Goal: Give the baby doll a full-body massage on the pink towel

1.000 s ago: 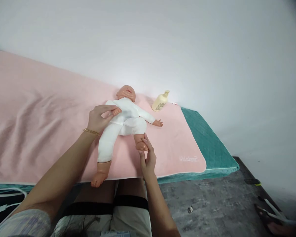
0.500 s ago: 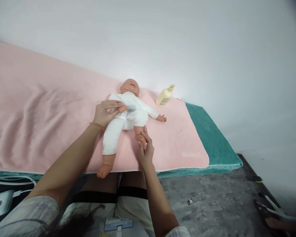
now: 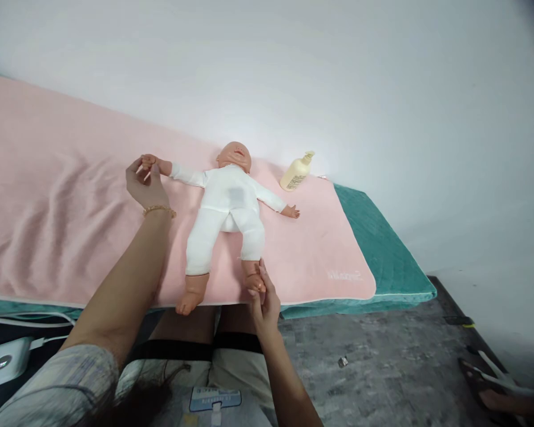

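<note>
A baby doll [image 3: 231, 190] with a white cloth body lies on its back on a pink blanket [image 3: 311, 249], head toward the wall. My left hand [image 3: 148, 182] pinches the doll's hand on the left side, and that arm is stretched out sideways. With the fingers of my right hand [image 3: 264, 299] I hold the doll's foot on the right side, near the blanket's front edge. The doll's other arm lies out to the right, palm showing. Its other foot rests at the front edge. A greyish square patch shows on its chest.
A pale yellow pump bottle [image 3: 297, 172] stands on the blanket beside the wall. The green mattress [image 3: 378, 243] shows past the blanket on the right. A white device [image 3: 4, 363] with a cable lies at lower left. Someone's sandalled foot [image 3: 489, 388] is at lower right.
My left hand has drawn the doll's arm from across its belly out to the left. My right hand has moved toward me, and the bent leg is now straight.
</note>
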The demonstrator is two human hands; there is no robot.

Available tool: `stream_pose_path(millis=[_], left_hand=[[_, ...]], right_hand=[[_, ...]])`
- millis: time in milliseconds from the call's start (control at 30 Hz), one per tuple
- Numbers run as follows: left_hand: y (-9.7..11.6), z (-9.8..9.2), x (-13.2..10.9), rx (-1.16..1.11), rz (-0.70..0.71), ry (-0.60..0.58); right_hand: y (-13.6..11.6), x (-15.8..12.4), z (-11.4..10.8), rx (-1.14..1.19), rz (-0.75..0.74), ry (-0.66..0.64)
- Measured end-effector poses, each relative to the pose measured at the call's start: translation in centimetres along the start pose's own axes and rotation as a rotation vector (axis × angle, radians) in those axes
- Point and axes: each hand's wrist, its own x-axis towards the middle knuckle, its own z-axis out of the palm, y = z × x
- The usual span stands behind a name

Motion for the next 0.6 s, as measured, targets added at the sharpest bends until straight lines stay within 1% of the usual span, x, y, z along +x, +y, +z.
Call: stream_pose_path(millis=[100,200,300,367,467,500,533,600], left_hand=[[-0.4,-0.3,0.8,0.180,-0.130,-0.021],[-0.7,-0.5,1.1,0.262,-0.149,-0.077],[-0.5,-0.8,1.0,0.369,-0.165,-0.128],[-0.2,-1.0,0.9,0.529,-0.189,-0.191],[0.3,-1.4,1.0,0.798,-0.219,-0.329],[0.3,-1.5,1.0,0.839,-0.224,-0.354],[0.3,-1.6,1.1,0.834,-0.227,-0.355],[0.0,-1.8,1.2,0.756,-0.190,-0.334]], right_hand=[[0.7,-1.8,0.1,-0.022,0.015,-0.013],[1.2,-2.7,0.2,-0.072,0.029,-0.030],[1.5,-2.9,0.2,-0.118,0.005,-0.039],[1.7,-2.8,0.3,-0.133,-0.013,-0.044],[1.8,-2.9,0.3,-0.136,-0.003,-0.038],[1.8,-3.0,0.4,-0.132,0.007,-0.035],[1.8,-3.1,0.4,-0.124,0.016,-0.031],[1.8,-3.3,0.5,-0.098,0.032,-0.020]])
